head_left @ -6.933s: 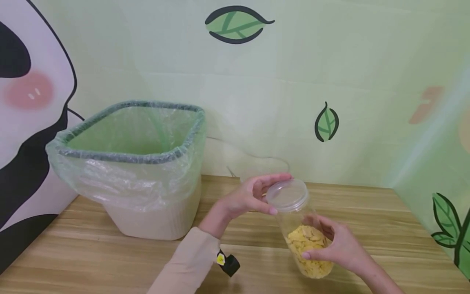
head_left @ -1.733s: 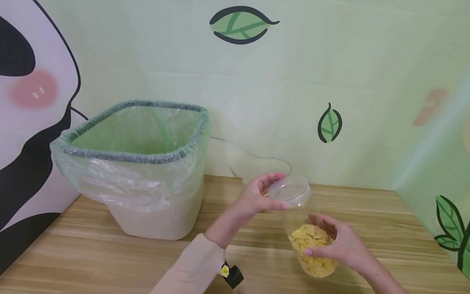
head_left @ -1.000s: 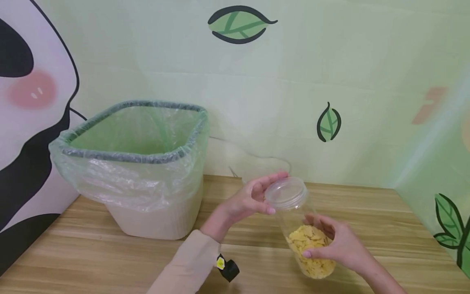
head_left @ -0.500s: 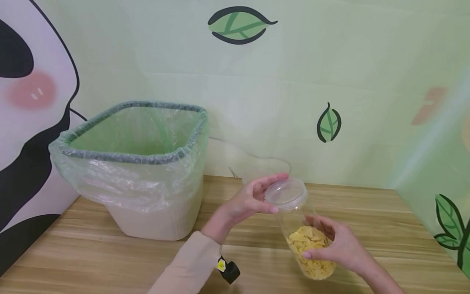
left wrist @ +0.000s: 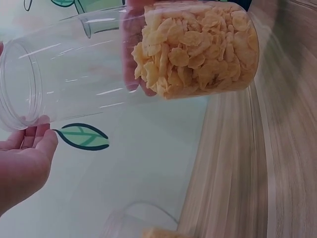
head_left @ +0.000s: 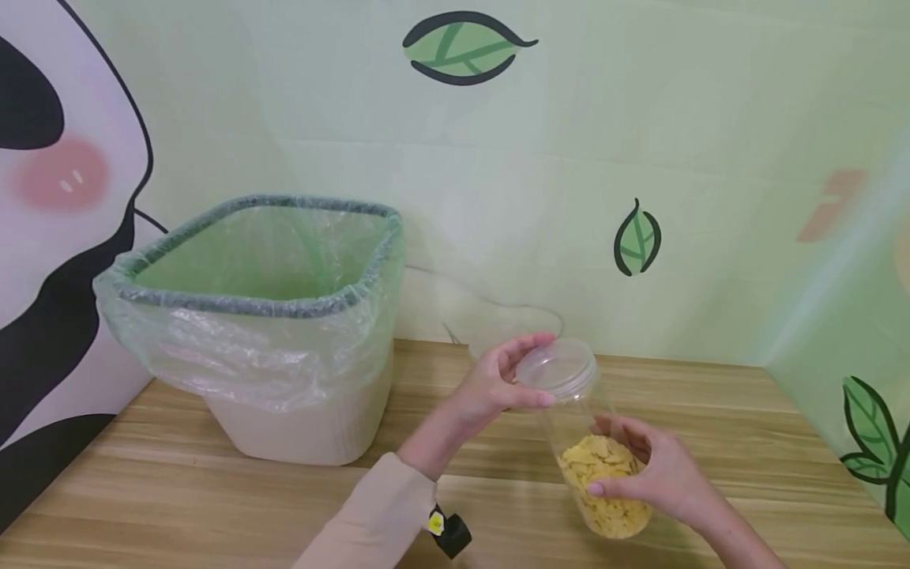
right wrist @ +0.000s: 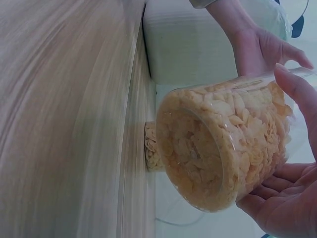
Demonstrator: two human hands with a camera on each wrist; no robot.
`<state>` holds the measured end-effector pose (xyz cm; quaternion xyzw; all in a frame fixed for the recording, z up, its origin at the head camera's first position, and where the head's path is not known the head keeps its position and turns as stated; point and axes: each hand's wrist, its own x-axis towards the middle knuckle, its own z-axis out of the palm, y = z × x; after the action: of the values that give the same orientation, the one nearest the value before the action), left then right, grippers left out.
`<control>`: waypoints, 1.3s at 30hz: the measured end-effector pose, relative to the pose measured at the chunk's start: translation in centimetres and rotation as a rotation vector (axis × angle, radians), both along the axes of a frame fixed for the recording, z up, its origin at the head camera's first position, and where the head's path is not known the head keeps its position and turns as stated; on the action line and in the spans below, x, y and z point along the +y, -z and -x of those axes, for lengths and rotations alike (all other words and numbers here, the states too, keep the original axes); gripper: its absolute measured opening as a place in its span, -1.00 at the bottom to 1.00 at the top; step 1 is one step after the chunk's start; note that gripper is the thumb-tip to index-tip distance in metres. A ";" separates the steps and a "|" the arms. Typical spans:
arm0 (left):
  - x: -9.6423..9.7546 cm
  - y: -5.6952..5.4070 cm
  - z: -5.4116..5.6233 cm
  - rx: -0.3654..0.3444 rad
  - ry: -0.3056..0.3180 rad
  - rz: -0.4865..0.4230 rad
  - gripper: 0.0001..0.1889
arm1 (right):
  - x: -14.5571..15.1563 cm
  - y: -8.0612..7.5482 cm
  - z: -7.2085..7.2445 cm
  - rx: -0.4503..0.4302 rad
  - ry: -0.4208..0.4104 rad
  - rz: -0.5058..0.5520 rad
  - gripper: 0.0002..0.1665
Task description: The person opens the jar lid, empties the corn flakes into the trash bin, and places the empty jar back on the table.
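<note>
Left hand (head_left: 498,383): grips the lid (head_left: 558,367), thumb on the near side, fingers round the far side; since half a second ago it has shifted slightly right in the frame, thumb further along the rim.
Right hand (head_left: 664,474): curled round the lower half of the jar (head_left: 569,423), its hold little changed.
Jar: lower right of the frame, tilted with its top to the left, barely moved; its underside shows in the right wrist view, so it looks lifted from the bench (head_left: 142,506).
Lid: appears seated on the jar; the thumb's shift over a steady jar suggests twisting, the two not yet parted.
Flakes (head_left: 593,466): settled in the jar's lower part.
Bin (head_left: 298,431): left of the frame, unchanged.
</note>
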<state>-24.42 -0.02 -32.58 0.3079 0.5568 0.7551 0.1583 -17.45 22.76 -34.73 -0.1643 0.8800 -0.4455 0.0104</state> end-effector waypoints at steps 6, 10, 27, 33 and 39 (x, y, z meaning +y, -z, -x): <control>0.3 0.0 0.0 -0.002 -0.028 0.010 -0.22 | 0.0 0.0 0.0 0.011 0.002 0.001 -0.15; 0.1 0.0 0.0 0.001 -0.003 0.025 -0.20 | 0.1 0.1 0.0 0.020 0.001 0.002 -0.15; -1.3 0.6 1.9 0.105 0.274 -0.001 0.02 | 0.2 0.2 -0.2 0.039 -0.037 0.015 -0.16; -1.3 0.7 1.8 0.095 0.231 0.007 -0.06 | 0.3 0.3 -0.1 0.026 -0.040 0.013 -0.15; -1.1 0.6 1.4 0.052 0.157 0.020 -0.16 | 0.2 0.2 -0.1 0.026 -0.026 0.008 -0.15</control>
<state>-25.81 -1.11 -33.17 0.3685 0.5425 0.7263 0.2058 -17.39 22.92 -34.91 -0.1814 0.8762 -0.4465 0.0041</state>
